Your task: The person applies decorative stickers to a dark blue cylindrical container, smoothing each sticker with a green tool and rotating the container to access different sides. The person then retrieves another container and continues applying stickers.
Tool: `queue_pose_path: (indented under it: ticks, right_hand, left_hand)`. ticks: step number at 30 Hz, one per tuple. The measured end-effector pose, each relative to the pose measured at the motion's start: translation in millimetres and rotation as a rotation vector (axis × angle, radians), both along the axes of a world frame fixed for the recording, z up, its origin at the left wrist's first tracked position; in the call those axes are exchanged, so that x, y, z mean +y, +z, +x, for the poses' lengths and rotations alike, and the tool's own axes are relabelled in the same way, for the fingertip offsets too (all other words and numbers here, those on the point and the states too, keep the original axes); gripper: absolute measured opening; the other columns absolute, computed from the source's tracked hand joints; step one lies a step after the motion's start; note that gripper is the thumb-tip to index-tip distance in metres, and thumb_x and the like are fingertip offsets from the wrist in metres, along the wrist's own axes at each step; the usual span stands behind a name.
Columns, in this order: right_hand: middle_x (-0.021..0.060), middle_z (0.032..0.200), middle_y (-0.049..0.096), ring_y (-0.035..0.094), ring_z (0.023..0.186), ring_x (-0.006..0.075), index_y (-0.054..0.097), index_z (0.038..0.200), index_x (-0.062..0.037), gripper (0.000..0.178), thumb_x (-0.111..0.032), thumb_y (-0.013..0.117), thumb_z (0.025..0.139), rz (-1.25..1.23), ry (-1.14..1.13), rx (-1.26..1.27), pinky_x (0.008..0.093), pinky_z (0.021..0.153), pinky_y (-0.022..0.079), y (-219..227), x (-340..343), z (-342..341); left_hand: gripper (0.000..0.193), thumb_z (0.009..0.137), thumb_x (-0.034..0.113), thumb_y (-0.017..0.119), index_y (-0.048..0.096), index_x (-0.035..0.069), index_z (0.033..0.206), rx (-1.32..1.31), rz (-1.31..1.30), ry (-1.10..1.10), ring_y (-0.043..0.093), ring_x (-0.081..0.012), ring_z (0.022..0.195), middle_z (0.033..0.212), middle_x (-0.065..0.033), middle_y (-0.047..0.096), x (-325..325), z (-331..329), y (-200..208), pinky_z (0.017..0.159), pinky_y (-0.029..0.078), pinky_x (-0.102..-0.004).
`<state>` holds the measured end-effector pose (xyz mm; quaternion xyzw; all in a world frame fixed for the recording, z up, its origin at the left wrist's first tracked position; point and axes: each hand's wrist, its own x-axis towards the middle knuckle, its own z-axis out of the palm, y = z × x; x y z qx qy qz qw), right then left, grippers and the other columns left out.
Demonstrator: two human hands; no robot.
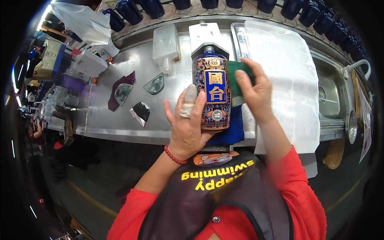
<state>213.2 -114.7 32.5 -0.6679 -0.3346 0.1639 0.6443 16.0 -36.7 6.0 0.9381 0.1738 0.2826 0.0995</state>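
A dark blue bottle (211,108) with a gold-patterned label lies in front of me, its neck pointing away. My left hand (188,128) steadies it at the lower left, fingers spread against its side. One finger wears a pale cover, and red beads circle the wrist. In my right hand (257,90) is a flat dark-green scraper-like piece (237,76), pressed to the bottle's right edge. The fingertips on its far side are partly blurred. A blue cloth (236,127) is under the bottle's lower right. Behind its neck shows a dark angular support (225,53).
The steel table (132,60) carries a clear plastic container (165,44), several cut scraps including a purple piece (117,96), and a white sheet (286,88) at right. Beyond that sits a sink (330,90) with a tap. Blue bottles (152,8) line the far edge.
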Motion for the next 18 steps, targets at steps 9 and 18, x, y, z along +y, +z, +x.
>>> queue_pose_path:
  ticks: [9, 18]
  right_hand:
    - [0.0079, 0.104, 0.069, 0.065, 0.095, 0.0124, 0.063, 0.127, -0.0013, 0.03, -0.016, 0.065, 0.101, 0.031, -0.11, 0.089, 0.025, 0.08, 0.055, -11.1, -23.3, -26.9]
    - [0.0136, 0.101, 0.073, 0.07, 0.097, 0.0198, 0.063, 0.124, 0.0005, 0.032, -0.016, 0.068, 0.097, 0.07, 0.007, 0.066, 0.0305, 0.084, 0.054, -25.3, -35.8, -34.5]
  left_hand:
    - [0.105, 0.077, 0.044, 0.085, 0.03, 0.0, 0.156, -0.004, -0.044, -0.009, 0.039, -0.0476, 0.138, 0.15, -0.0194, 0.046, 0.1, -5.8, 2.5, 0.116, 0.01, -0.0687]
    - [0.104, 0.08, 0.056, 0.076, 0.033, 0.0, 0.156, -0.06, -0.076, -0.041, 0.039, -0.0444, 0.14, 0.148, -0.0209, 0.05, 7.5, -6.3, -11.5, 0.114, 0.011, -0.0701]
